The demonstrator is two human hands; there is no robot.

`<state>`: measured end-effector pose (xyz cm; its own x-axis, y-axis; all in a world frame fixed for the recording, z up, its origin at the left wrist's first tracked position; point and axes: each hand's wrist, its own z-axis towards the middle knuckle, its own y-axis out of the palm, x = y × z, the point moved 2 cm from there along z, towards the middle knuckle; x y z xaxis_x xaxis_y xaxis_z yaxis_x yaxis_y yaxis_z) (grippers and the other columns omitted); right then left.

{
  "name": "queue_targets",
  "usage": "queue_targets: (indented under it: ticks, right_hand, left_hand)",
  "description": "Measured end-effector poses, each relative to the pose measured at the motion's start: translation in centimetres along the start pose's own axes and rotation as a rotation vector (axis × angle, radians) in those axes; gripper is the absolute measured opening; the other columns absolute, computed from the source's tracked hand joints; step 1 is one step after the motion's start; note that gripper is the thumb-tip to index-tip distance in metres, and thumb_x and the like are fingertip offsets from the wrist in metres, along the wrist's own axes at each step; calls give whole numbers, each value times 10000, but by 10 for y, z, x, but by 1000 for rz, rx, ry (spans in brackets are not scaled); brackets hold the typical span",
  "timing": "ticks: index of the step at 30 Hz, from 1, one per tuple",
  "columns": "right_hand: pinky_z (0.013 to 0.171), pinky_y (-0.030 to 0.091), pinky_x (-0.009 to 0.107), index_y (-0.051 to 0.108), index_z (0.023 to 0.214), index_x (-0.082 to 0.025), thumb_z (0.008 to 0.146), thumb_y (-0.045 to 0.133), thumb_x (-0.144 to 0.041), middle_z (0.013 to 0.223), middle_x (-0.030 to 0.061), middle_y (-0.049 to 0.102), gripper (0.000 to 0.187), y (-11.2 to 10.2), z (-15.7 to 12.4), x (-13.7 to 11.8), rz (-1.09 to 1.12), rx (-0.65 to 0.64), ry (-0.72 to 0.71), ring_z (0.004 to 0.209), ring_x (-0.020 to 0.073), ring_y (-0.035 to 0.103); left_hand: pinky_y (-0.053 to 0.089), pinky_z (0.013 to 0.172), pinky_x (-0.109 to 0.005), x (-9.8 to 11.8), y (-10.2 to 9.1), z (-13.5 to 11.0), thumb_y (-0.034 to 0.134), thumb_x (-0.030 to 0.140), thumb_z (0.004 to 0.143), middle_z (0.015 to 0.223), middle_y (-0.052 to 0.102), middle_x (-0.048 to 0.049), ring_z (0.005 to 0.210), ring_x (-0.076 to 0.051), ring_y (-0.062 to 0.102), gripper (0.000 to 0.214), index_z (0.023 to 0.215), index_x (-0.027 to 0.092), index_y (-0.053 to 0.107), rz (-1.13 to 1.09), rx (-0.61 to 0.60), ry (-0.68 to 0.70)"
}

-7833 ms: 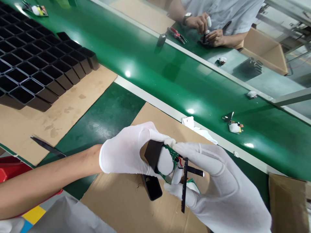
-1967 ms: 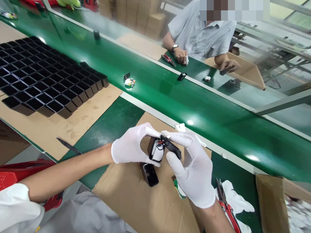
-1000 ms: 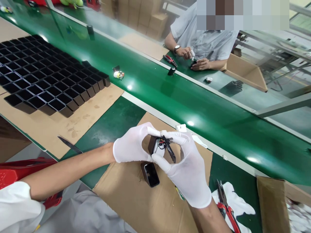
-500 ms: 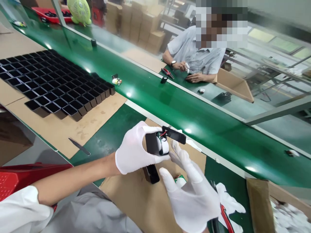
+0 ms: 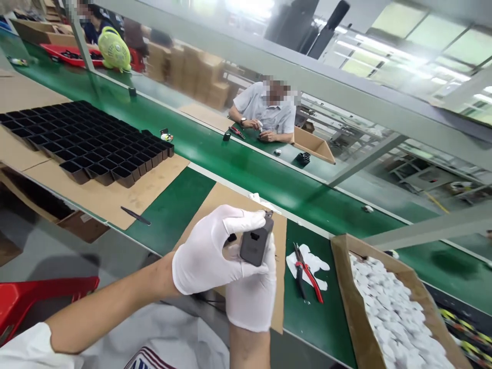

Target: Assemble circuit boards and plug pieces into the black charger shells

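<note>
My left hand (image 5: 209, 251), in a white glove, grips a small black plastic case (image 5: 255, 246) between thumb and fingers. The case's end cap faces me, with a small slot in it. At its upper end a small metallic part shows, too small to name. Behind and below the case, my right hand (image 5: 251, 302), also gloved, is closed around its far side; most of its fingers are hidden. Under both hands lies a cardboard sheet (image 5: 274, 312). To the right, pliers with red and black handles (image 5: 306, 274) rest on a white glove (image 5: 317, 264).
Rows of open black cases (image 5: 100, 138) stand on cardboard at left, near a dark pointed tool (image 5: 135, 216). A box (image 5: 346, 302) of white pieces stands at right. Beyond the green conveyor belt (image 5: 215, 159), a co-worker (image 5: 265, 115) sits with both hands at the bench.
The cap that hung open on wires now sits against the case's end. My right hand has moved from beside the case to close around it. The view has tilted up and turned right.
</note>
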<state>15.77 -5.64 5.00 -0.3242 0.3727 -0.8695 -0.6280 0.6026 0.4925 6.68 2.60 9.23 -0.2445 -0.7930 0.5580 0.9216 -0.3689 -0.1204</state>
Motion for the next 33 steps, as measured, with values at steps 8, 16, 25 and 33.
queue_targets:
  ticks: [8, 16, 25, 33]
  right_hand:
    - [1011, 667, 266, 797, 1243, -280, 900, 825, -576, 1305, 43, 788, 455, 3, -26, 24, 378, -67, 192, 1343, 191, 694]
    - [1108, 632, 351, 805, 1169, -332, 948, 713, -668, 1180, 26, 801, 412, 3, -27, 17, 264, -117, 180, 1271, 210, 740]
    - [1137, 581, 538, 771, 1164, -289, 899, 828, -606, 1262, 55, 792, 417, -15, -29, 33, 98, 0, 120, 1259, 302, 731]
    - [1216, 511, 552, 725, 1309, -351, 878, 810, -703, 1467, 62, 683, 563, -16, -3, 51, 114, -186, 95, 1420, 334, 616]
  left_hand:
    - [709, 996, -382, 29, -1, -14, 1005, 169, 736, 1258, 791, -87, 1156, -268, 814, 726, 1378, 245, 674, -88, 63, 9]
    - [695, 1024, -392, 35, -10, -15, 969, 157, 783, 1318, 775, -111, 1214, -269, 792, 692, 1395, 237, 657, -73, 36, -10]
    - [647, 1074, -467, 5, -31, -40, 989, 189, 787, 1347, 755, -110, 1264, -289, 767, 603, 1290, 249, 662, 11, -139, -268]
    - [659, 943, -398, -24, -30, -40, 1007, 153, 645, 1162, 762, -29, 1079, -252, 785, 642, 1201, 265, 706, -39, -219, -656]
